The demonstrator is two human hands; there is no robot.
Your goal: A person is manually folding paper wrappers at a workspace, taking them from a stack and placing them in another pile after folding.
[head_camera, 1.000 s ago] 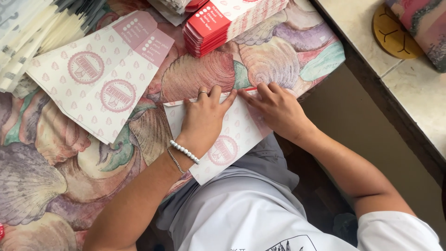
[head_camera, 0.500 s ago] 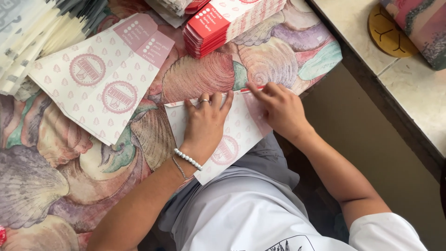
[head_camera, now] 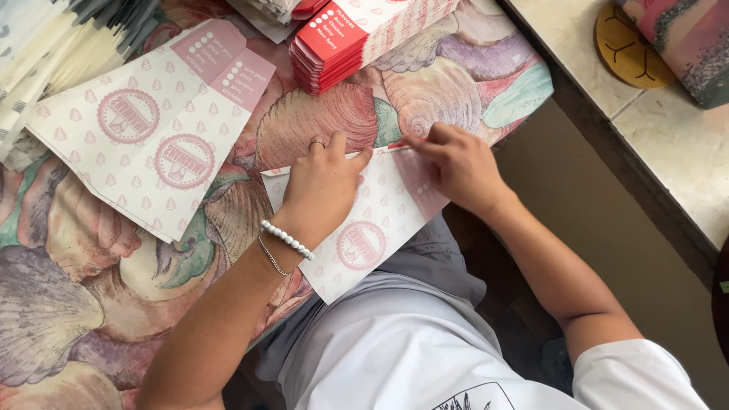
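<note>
A flat printed paper bag (head_camera: 357, 235) lay at the near edge of the shell-patterned cloth (head_camera: 91, 304), partly overhanging the person's lap, with both hands pressed on its upper edge. The left hand (head_camera: 323, 186) lay flat on it, fingers together and clamped on nothing, while the right hand (head_camera: 459, 163) pinched the top fold between its fingertips (head_camera: 414, 142). A second flat bag (head_camera: 144, 129) lay well apart to the left, a red carton stack (head_camera: 364, 34) sat above, and a wooden coaster (head_camera: 626, 45) rested on the stone counter (head_camera: 676, 144).
</note>
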